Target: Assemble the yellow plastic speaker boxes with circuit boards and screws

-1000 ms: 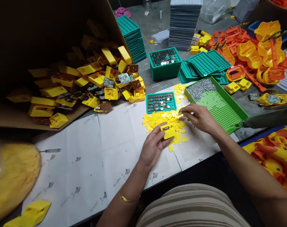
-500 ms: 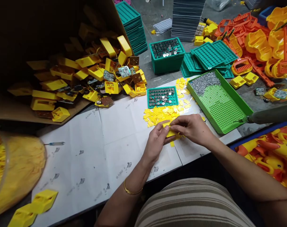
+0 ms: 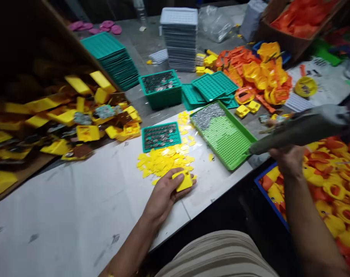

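Half a second ago my right hand (image 3: 290, 161) was working at the yellow block (image 3: 184, 181). Now it is reaching off to the right, well apart from my left hand (image 3: 164, 194), and my head is turning that way too.

Nearest me, my left hand is resting on the white paper (image 3: 76, 200) close to the table edge, fingers curling round the yellow block and gripping it alone. My right hand is pressing up under the grey screwdriver (image 3: 302, 129), but I cannot tell whether my fingers are closing round it or only touching it. Its tip is pointing at the near corner of the green tray (image 3: 232, 148), where screws (image 3: 208, 114) are lying heaped at the far end.

Just beyond the block, the pile of yellow tabs (image 3: 161, 158) is spreading up against the teal tray (image 3: 144, 143) of button cells. Further back a teal tub (image 3: 161, 98) is sitting, and behind it a stack of grey trays (image 3: 179, 42) is standing.

I am judging two risks. With one hand holding it this near the edge, a slack grip could be letting the block tip or drop. The tool, swinging across low, could be catching the green tray's corner and scattering screws.
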### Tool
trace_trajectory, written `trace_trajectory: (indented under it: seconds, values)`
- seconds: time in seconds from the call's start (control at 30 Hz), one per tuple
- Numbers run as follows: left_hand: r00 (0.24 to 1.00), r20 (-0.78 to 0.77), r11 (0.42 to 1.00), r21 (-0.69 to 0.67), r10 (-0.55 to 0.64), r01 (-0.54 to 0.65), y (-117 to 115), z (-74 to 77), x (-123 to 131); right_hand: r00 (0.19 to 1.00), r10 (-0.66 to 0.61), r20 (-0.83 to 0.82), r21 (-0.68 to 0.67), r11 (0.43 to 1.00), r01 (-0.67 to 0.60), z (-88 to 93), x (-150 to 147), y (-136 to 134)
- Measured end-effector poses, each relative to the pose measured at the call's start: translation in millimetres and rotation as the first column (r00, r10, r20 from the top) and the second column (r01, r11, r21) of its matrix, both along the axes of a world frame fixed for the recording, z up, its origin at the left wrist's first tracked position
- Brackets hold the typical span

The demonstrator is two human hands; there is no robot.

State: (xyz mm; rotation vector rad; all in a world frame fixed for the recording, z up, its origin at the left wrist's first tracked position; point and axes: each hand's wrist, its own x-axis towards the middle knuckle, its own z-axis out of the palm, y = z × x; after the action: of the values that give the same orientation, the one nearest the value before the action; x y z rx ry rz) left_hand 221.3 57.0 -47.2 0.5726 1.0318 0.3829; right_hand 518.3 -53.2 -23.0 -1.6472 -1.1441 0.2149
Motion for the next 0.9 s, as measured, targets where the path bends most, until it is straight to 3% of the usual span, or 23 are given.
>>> trace_trajectory:
  seconds: [0.1,0.17,0.23,0.3,0.4,0.6,0.9]
  values:
    - [0.997,-0.039,0.998,-0.005,-0.069,0.068,-9,3.5,17,0.963,0.226,-0.147,0.007,0.974,-0.227,0.6,18,21]
    - [0.995,-0.035,0.995,-0.018,-0.097,0.097,-16,2.2,28,0.927,0.298,-0.227,0.126,0.953,-0.275,-0.4,18,37]
    - [0.993,-0.027,0.993,-0.034,-0.116,0.115,-23,-1.5,40,0.922,0.278,-0.268,0.29,0.936,-0.198,-2.8,13,52]
    - [0.99,-0.016,0.989,-0.05,-0.138,0.137,-26,-6.0,51,0.938,0.181,-0.297,0.416,0.908,-0.043,-6.3,10,66]
    - [0.986,-0.005,0.984,-0.056,-0.169,0.168,-28,-11.0,65,0.947,0.036,-0.32,0.508,0.85,0.14,-12.4,10,85]
    - [0.984,-0.015,0.984,-0.047,-0.175,0.174,-26,-12.7,74,0.935,0.139,-0.327,0.571,0.817,0.078,-20.5,11,106]
    - [0.983,-0.027,0.982,-0.074,-0.179,0.177,-25,-12.3,73,0.936,0.149,-0.319,0.582,0.811,0.069,-28.0,11,120]
